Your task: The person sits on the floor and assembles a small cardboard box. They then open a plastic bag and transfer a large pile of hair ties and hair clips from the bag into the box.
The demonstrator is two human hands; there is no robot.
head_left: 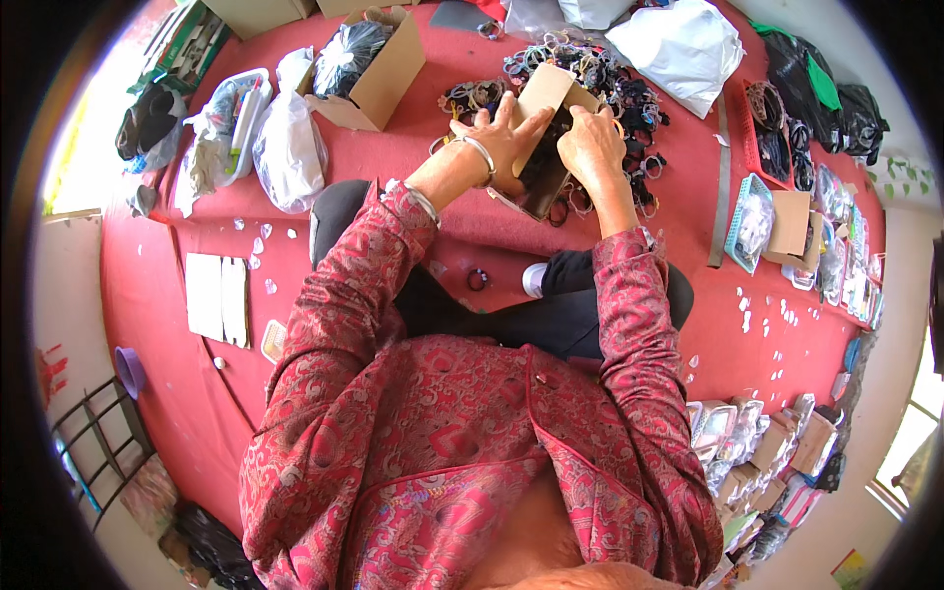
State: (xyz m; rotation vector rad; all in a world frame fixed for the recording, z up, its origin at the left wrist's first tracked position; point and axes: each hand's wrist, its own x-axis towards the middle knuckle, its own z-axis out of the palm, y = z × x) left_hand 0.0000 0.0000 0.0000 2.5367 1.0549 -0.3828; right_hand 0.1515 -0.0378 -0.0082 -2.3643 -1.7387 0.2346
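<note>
A small open cardboard box is tilted between my hands, with dark contents inside that I cannot make out. My left hand grips its left side, fingers spread over the raised flap and side wall. At the opposite edge, my right hand has its fingers curled over the rim; its fingertips are partly hidden. Behind and around the box lies a pile of hair ties, mostly black with some lighter ones. One dark hair tie rests apart on the red cloth between my legs.
A larger carton holding a dark plastic bag stands at the back left, beside a white plastic bag. Another white bag lies behind the pile. Right of it are a red basket and a blue basket.
</note>
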